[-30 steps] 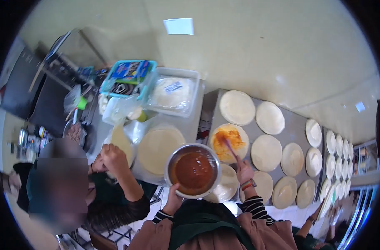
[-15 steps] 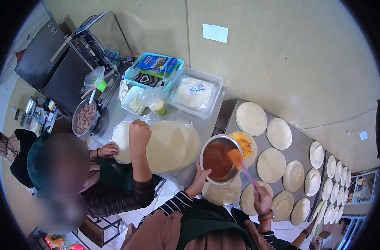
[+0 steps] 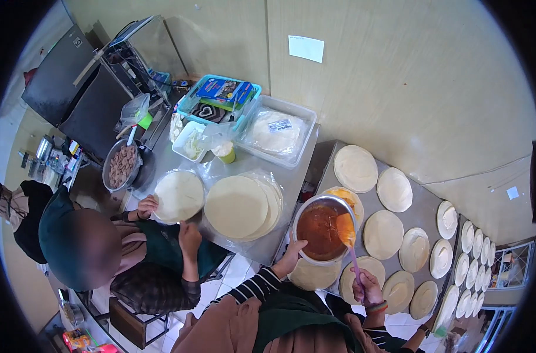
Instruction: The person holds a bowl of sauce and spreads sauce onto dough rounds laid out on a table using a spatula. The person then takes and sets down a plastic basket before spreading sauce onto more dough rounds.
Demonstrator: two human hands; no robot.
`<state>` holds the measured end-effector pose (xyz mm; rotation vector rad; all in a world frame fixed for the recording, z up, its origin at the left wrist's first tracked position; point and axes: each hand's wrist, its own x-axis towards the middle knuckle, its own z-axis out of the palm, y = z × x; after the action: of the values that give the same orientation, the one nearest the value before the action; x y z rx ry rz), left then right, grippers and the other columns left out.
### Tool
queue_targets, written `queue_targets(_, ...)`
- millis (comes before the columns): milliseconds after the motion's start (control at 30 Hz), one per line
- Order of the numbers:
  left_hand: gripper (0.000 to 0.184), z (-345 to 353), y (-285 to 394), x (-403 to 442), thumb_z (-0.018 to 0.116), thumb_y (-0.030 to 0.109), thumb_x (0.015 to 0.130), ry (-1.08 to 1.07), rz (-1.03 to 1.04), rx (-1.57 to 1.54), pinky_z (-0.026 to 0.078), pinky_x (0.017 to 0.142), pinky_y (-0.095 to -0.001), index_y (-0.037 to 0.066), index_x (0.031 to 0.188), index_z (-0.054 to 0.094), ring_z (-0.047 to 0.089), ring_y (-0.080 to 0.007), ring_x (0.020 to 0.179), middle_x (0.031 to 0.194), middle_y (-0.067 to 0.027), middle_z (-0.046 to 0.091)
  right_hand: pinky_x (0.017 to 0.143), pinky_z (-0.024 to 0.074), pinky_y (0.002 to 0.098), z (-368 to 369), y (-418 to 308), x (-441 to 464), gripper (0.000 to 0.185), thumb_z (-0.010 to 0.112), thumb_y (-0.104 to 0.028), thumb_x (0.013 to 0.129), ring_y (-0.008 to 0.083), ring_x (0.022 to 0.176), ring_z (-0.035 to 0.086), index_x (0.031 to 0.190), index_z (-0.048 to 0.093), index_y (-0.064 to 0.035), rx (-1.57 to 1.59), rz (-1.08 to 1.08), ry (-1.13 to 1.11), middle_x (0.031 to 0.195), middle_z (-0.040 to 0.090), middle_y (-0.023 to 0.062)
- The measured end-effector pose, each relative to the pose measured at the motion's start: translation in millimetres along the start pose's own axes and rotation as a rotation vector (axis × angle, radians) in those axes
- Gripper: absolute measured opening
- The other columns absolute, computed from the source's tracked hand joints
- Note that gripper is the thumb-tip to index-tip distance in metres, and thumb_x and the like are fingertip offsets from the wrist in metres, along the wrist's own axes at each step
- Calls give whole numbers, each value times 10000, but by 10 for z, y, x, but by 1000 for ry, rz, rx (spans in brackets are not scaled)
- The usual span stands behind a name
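Head view, far left: a grey metal pan (image 3: 124,166) of brown meat chunks sits near a co-worker (image 3: 132,241), whose hands touch a pale dough disc (image 3: 179,196).
Grey metal table (image 3: 262,253): a stack of pale dough discs (image 3: 235,206) lies on clear plastic.
Left hand (image 3: 289,259): fingers clamped on a round silver metal bowl (image 3: 295,226), thumb over its rim, held above the gap between the surfaces.
Red-brown sauce (image 3: 318,232): inside the bowl; the spatula's orange blade (image 3: 345,226) is over its right side, coated with sauce.
Sauced disc (image 3: 356,206): partly hidden behind the bowl, orange-red sauce already on it; sauce spreading looks begun here, while nearby plain discs (image 3: 382,234) show none.
Right hand (image 3: 369,286): fingers closed around the spatula's pink-purple handle (image 3: 355,262).
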<state>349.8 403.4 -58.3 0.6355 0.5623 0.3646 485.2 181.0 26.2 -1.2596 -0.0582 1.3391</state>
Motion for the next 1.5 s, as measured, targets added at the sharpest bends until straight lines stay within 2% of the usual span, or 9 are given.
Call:
queue_targets(200, 271, -585, -113, -223, 419, 231, 848, 66, -115, -12, 367, 886, -320, 25, 993, 519, 481, -162, 990, 1029, -68, 541, 325, 319, 222, -110, -27, 260, 375, 449, -278, 877, 89, 363, 364, 1176, 430, -52, 109, -103, 34, 546, 412, 6)
queue_targets(267, 282, -966, -293, -322, 399, 218, 856, 79, -46, 314, 375, 874, -313, 6, 1011, 502, 486, -162, 977, 1041, -76, 534, 344, 343, 223, -234, 32, 465, 360, 434, -254, 883, 87, 393, 389, 1185, 438, -58, 10, -112, 226, 560, 417, -1)
queue_targets(400, 339, -544, 331, -791, 371, 199, 846, 205, -146, -17, 347, 941, -330, 5, 1113, 447, 455, -196, 1072, 1146, -114, 482, 427, 422, 287, -634, 341, 1002, 335, 423, -201, 869, 154, 492, 495, 1177, 470, -79, -588, -186, 493, 652, 509, 63)
queue_targets(467, 488, -638, 297, -893, 445, 282, 792, 248, -72, -24, 327, 961, -341, -8, 1181, 388, 463, -234, 1077, 1136, -122, 497, 526, 454, 399, -788, 565, 1265, 358, 432, -180, 843, 297, 617, 552, 1190, 457, -94, -1299, -818, 563, 718, 547, 162)
queue_targets(567, 515, -712, 275, -990, 457, 272, 780, 300, -113, -141, 314, 969, -367, 23, 1218, 347, 426, -245, 1112, 1192, -123, 443, 639, 440, 466, -276, 610, 1123, 381, 426, -161, 824, 392, 726, 534, 1201, 446, -111, -1427, -303, 489, 777, 537, 229)
queue_targets(700, 529, -702, 309, -1051, 447, 288, 770, 334, -103, -150, 285, 988, -373, 51, 1230, 340, 399, -245, 1136, 1222, -119, 414, 618, 447, 444, -361, 646, 1180, 379, 416, -171, 830, 366, 718, 546, 1207, 436, -129, -1323, -618, 490, 809, 546, 220)
queue_targets(800, 539, -709, 311, -1086, 421, 316, 769, 327, -115, -126, 266, 1001, -367, 47, 1229, 341, 390, -242, 1145, 1231, -123, 407, 599, 455, 440, -555, 327, 1422, 378, 422, -177, 829, 355, 694, 554, 1203, 440, -127, -1367, -449, 724, 809, 553, 203)
queue_targets(1000, 545, -629, 369, -1151, 421, 329, 765, 365, -75, -96, 260, 1003, -364, 46, 1225, 344, 375, -234, 1156, 1233, -115, 405, 588, 461, 443, 202, 174, 1245, 363, 449, -186, 815, 343, 665, 566, 1177, 467, -176, -1571, -285, 450, 784, 553, 173)
queue_targets(1500, 524, -697, 469, -1188, 424, 313, 765, 343, -34, -141, 265, 1000, -362, 47, 1212, 357, 399, -242, 1134, 1214, -108, 421, 558, 467, 411, 30, 308, 372, 358, 483, -128, 767, 307, 658, 576, 1117, 518, -194, -1615, -152, 619, 765, 539, 131)
